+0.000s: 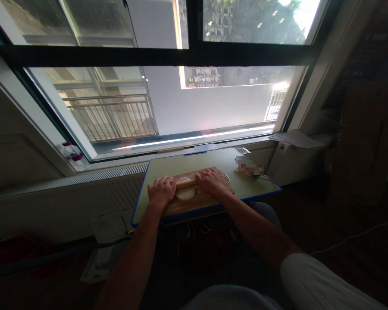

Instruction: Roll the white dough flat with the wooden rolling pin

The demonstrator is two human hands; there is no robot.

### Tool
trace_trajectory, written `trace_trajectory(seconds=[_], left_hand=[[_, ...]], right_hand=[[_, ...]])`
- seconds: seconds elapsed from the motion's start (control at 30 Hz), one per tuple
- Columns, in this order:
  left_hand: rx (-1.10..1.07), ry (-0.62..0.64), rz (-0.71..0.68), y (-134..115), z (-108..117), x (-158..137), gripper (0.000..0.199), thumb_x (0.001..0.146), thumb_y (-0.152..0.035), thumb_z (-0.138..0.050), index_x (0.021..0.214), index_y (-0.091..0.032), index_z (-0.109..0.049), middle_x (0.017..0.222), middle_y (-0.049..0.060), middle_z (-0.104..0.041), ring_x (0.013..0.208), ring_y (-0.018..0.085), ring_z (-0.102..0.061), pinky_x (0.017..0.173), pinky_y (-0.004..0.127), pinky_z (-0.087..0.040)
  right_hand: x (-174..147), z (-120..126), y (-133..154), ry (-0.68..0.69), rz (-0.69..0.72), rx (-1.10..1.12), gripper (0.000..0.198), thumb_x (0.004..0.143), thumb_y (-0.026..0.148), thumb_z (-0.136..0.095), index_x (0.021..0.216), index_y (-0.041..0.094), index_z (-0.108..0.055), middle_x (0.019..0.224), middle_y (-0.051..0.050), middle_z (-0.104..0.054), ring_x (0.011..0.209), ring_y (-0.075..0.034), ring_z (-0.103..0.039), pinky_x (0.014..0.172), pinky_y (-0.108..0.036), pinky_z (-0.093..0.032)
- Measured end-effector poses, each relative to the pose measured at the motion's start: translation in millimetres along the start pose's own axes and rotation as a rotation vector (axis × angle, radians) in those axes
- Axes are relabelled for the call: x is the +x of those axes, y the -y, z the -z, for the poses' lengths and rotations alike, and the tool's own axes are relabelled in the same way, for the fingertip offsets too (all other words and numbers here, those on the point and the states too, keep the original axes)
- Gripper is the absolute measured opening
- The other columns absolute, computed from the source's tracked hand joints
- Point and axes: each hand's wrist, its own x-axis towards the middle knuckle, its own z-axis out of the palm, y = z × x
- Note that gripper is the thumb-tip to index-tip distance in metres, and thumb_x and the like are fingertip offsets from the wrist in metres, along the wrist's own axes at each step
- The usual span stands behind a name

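A wooden rolling pin (pixel 185 184) lies across a flat, pale round of dough (pixel 185 194), which shows on both its near and far sides. My left hand (pixel 162 189) is closed over the pin's left end. Over the right end, my right hand (pixel 210 178) curls in the same way. Beneath the dough is a wooden cutting board (pixel 194 206) with a metal loop handle (pixel 226 177) at its right end. The board rests on a small table (pixel 161 165) with a blue edge.
A blurred-out item (pixel 249 166) sits on the table's right side. Behind the table stand a radiator (pixel 84 189) and a window sill with bottles (pixel 73 154) at its left. Papers (pixel 295 138) lie on a white surface at right, near a cardboard box (pixel 362 142).
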Motion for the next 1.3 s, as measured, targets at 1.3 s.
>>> trace_trajectory(seconds=[1.3], left_hand=[[-0.04,-0.121,-0.034,-4,-1,-39,0.052,0.111,-0.045,-0.033,0.143,-0.027,-0.07,0.153,0.006,-0.07,0.144,0.028,-0.058,0.12,0.047,-0.044]], right_hand=[[-27,-21,-4,-0.116,-0.089,0.183,0.049,0.114,0.05,-0.039,0.145,0.027,-0.07,0.159,-0.007,-0.064,0.157,-0.03,-0.042,0.131,-0.056,-0.025]])
